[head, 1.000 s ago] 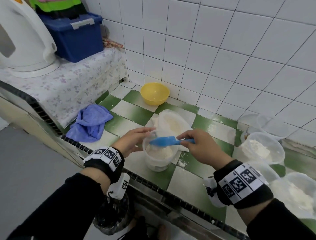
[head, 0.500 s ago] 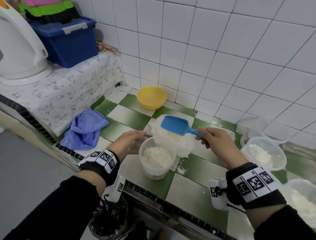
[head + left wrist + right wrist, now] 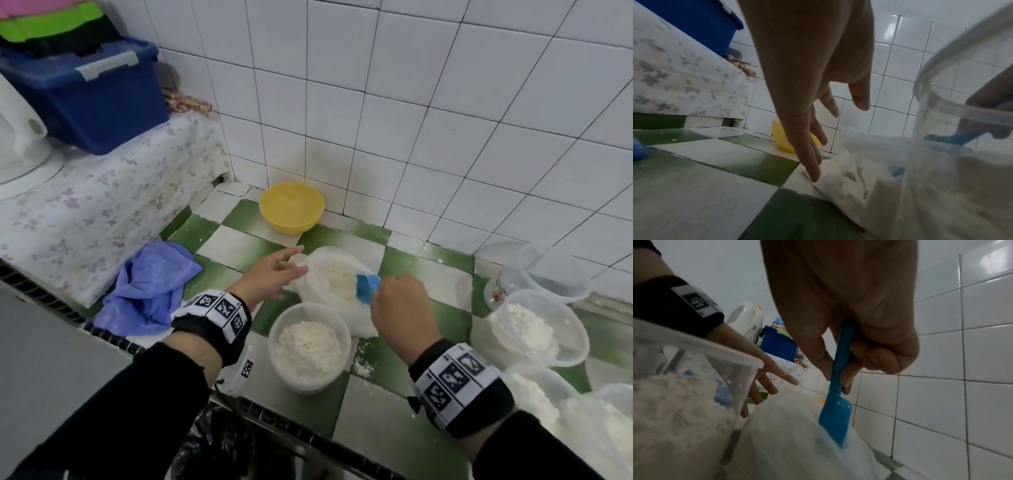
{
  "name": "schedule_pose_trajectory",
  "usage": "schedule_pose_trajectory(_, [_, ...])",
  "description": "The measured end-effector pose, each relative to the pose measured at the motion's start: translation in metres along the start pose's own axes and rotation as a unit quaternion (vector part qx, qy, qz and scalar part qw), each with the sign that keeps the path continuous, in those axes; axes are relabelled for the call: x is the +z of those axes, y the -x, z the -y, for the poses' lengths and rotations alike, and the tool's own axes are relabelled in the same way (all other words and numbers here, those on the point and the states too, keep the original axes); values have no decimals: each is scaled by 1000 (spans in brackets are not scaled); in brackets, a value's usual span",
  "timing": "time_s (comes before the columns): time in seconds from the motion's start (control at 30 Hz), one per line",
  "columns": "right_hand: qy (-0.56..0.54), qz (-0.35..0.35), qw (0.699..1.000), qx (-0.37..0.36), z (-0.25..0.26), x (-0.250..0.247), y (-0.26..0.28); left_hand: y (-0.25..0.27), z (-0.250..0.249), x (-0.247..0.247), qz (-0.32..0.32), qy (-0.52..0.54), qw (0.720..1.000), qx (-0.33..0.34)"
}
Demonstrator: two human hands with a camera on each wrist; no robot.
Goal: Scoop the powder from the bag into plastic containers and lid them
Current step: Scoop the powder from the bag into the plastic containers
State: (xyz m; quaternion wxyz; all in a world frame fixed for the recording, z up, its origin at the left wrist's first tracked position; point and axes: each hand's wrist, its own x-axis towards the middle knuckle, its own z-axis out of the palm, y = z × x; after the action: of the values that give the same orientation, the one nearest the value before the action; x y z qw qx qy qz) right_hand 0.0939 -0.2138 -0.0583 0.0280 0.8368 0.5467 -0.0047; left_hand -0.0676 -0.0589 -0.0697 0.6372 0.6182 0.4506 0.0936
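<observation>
Right hand (image 3: 400,305) grips the handle of a blue scoop (image 3: 368,287), blade dug into the powder in the open bag (image 3: 329,274), likely loading another scoopful. Left hand (image 3: 270,277), fingers straight and holding nothing, reaches to the bag's edge at 9 o'clock, fingertips (image 3: 813,175) at the plastic, probably to steady it. The tub (image 3: 310,346), nearly full and unlidded, sits at the bag's 6 o'clock, close for a short carry

A clear plastic bag (image 3: 337,291) of white powder is lying open on the checkered counter. A blue scoop (image 3: 367,287) is standing tilted in its mouth. Just near it, a round plastic container (image 3: 310,346) is sitting upright, holding powder, without lid.
</observation>
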Motion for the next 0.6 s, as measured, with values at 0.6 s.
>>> schedule_pose_trajectory(0.6, [-422, 72, 889, 162, -31, 24, -42, -45, -1, 8, 105, -112, 988, -15])
